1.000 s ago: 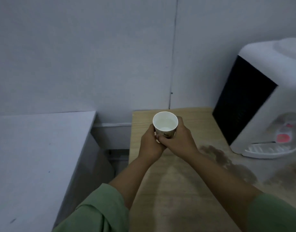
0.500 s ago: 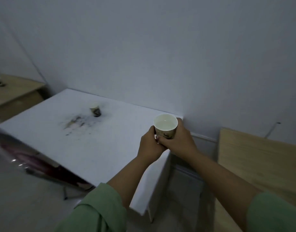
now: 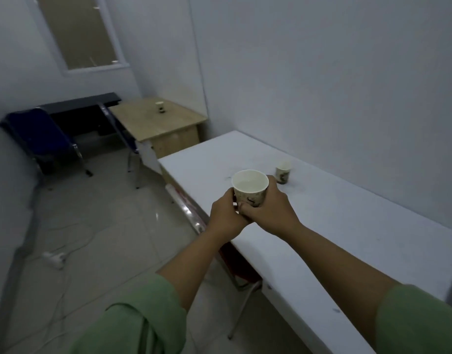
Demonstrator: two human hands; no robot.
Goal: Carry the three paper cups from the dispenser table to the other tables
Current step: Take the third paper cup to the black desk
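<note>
I hold a white paper cup (image 3: 250,186) with a printed pattern in both hands, upright, with liquid inside. My left hand (image 3: 226,218) wraps its left side and my right hand (image 3: 269,209) its right side and base. The cup hangs over the near-left edge of a long white table (image 3: 334,226). A second paper cup (image 3: 283,172) stands on that table just beyond my right hand. A third paper cup (image 3: 159,107) stands on a wooden desk (image 3: 153,123) farther back in the corner.
A dark blue chair (image 3: 41,134) and a black desk (image 3: 79,103) stand at the back left. A power strip (image 3: 54,258) with cables lies on the tiled floor at the left. Walls close the right side, with a window (image 3: 79,31) at the back.
My view has swung left, away from the dispenser table, which has left the frame. The white table and far wooden desk now show. Both hands keep the same hold on the cup.
</note>
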